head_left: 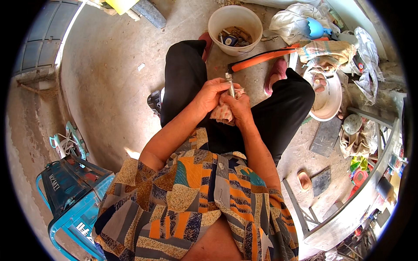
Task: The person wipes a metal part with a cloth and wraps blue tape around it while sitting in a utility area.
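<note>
The 2 hands meet over the lap. The left hand (212, 93) grips a thin grey metal tool (230, 85), standing upright. The right hand (237, 108) presses a checked cloth (223, 114) to it. At 12 o'clock sits a white bucket (220, 19).

We see a bare, dusty concrete floor (109, 78) carrying everything. At twelve o'clock stands a round cream plastic bucket (235, 19) with small tools inside; just right of it, toward one o'clock, lies a long orange-handled tool (261, 58). At two o'clock sits a white round basin (333, 102), with heaped pale cloths (296, 19) above it. At four o'clock lie a dark flat slab (325, 135) and a pink sandal (304, 179). At eight o'clock stands a blue machine with a dark top (72, 195).
</note>
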`<action>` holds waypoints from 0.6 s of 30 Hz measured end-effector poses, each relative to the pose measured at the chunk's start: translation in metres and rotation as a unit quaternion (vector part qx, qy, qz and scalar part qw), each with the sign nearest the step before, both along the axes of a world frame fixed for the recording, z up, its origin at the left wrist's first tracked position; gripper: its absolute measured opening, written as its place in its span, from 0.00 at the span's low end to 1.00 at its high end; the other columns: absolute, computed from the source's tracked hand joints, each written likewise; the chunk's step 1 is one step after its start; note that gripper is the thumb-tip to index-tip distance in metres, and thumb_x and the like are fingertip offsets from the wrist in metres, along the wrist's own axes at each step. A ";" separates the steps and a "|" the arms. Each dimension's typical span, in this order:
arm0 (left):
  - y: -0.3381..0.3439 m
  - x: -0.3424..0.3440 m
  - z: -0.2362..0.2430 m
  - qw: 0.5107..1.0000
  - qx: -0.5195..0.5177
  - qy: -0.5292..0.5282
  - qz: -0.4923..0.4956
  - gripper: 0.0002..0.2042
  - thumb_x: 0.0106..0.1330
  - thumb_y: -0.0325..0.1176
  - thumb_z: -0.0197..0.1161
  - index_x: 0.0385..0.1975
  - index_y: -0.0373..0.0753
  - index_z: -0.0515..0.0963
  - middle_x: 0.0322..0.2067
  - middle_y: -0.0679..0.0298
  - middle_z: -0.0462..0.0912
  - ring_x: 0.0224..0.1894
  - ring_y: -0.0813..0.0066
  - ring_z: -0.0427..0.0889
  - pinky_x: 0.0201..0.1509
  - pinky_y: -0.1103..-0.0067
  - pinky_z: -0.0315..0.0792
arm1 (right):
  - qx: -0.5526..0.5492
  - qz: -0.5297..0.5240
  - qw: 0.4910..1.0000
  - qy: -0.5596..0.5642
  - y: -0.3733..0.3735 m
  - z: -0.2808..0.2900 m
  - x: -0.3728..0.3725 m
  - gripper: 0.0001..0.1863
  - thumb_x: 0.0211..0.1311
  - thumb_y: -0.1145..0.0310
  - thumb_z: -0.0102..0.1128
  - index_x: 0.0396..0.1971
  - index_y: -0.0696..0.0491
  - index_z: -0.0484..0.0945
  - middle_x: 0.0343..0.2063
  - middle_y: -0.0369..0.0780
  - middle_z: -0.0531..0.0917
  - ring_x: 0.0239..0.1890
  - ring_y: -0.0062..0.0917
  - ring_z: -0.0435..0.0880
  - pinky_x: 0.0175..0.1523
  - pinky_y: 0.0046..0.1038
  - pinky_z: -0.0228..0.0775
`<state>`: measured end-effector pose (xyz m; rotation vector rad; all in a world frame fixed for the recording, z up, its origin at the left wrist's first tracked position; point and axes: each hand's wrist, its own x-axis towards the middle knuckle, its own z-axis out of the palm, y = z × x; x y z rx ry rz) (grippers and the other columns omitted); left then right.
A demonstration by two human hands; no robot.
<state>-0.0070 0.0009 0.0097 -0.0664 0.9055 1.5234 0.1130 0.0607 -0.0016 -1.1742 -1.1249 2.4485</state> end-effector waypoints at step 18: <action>-0.001 0.003 0.003 0.998 -0.033 0.059 -0.003 0.12 0.62 0.28 0.56 0.40 0.25 0.72 0.42 0.48 0.78 0.41 0.65 0.79 0.52 0.70 0.72 | 0.002 0.000 1.000 0.003 -0.002 0.004 -0.002 0.09 0.50 0.74 0.61 0.32 0.60 0.76 0.25 0.37 0.79 0.24 0.20 0.78 0.29 0.22 0.71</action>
